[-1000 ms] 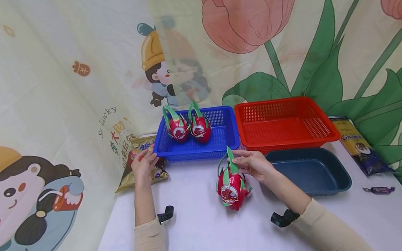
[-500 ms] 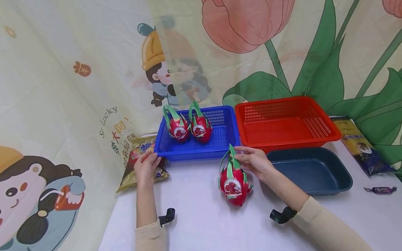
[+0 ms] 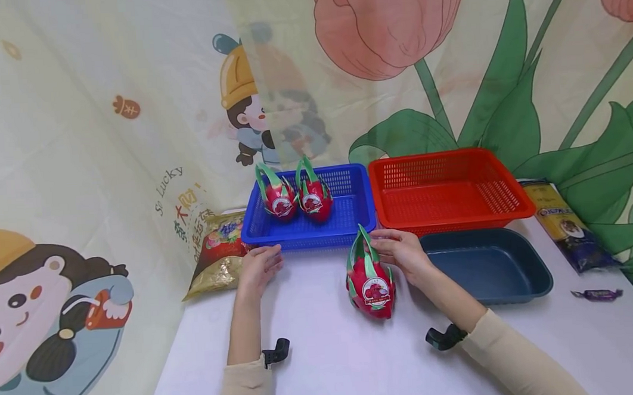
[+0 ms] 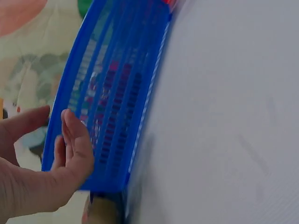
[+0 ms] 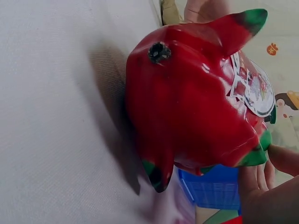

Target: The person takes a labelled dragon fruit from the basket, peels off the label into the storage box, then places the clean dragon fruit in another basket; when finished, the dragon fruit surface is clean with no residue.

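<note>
My right hand [image 3: 403,254] pinches the green leaves at the top of a red dragon fruit [image 3: 369,281], which hangs tip down in front of the blue basket [image 3: 353,210]. The fruit's round white label faces me; its stem end shows large in the right wrist view, with a shadow beside it on the white cloth. My left hand [image 3: 260,270] holds nothing, fingers loosely bent, just in front of the basket's near left corner. In the left wrist view that hand [image 4: 60,172] overlaps the basket's wall. Inside the basket two more dragon fruits [image 3: 280,203] stand side by side, leaves upward.
A red basket [image 3: 430,206] stands right of the blue one, with a dark blue tray [image 3: 489,269] in front of it. Gold snack bag [image 3: 220,256] at left; yellow and blue packet [image 3: 567,226] and purple wrapped candy [image 3: 598,295] at right. Printed curtains hang behind.
My left hand has come away from the blue basket's corner and moved right. The dragon fruit in my right hand has turned and risen slightly; the right hand has barely moved.
</note>
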`<state>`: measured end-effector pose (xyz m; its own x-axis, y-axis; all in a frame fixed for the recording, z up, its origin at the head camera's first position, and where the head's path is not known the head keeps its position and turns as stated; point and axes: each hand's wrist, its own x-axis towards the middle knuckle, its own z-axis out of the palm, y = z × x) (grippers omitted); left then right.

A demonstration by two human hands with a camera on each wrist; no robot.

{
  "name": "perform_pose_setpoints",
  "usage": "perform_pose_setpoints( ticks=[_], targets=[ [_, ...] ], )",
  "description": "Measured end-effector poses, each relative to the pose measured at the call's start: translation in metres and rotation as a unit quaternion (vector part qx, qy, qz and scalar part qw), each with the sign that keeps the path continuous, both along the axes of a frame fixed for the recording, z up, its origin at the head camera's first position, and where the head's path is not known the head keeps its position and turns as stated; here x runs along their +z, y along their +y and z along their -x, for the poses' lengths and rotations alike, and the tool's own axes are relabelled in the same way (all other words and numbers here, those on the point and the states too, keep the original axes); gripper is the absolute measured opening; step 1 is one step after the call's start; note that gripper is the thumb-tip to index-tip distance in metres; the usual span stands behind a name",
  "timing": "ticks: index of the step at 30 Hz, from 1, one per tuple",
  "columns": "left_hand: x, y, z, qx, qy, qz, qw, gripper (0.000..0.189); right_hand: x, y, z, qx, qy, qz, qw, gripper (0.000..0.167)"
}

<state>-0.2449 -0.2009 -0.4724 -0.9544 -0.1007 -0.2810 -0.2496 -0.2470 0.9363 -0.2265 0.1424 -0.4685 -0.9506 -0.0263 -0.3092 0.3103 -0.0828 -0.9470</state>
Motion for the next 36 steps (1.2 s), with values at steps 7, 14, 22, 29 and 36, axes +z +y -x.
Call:
perform_pose_setpoints(
  ticks=[7,14,22,29,36],
  targets=[
    [0.005,0.061,-0.014,-0.224,0.076,0.056,0.9699,0.041,-0.001,0.004,-0.001,0.007,0.033,-0.027,0.9991,0.043],
    [0.005,0.100,-0.015,-0.246,0.103,0.156,0.9510,0.054,-0.003,0.005,-0.004,0.019,0.078,-0.073,0.9941,0.038],
    [0.001,0.112,-0.019,-0.217,0.116,0.150,0.9576,0.047,0.002,0.008,-0.009,0.045,0.135,-0.124,0.9820,0.038],
    [-0.001,0.120,-0.021,-0.228,0.119,0.150,0.9547,0.048,0.002,0.013,-0.017,0.052,0.164,-0.171,0.9700,0.038],
    [-0.001,0.123,-0.020,-0.229,0.118,0.129,0.9575,0.046,0.007,0.023,-0.031,-0.013,0.227,-0.222,0.9481,0.032]
  ],
)
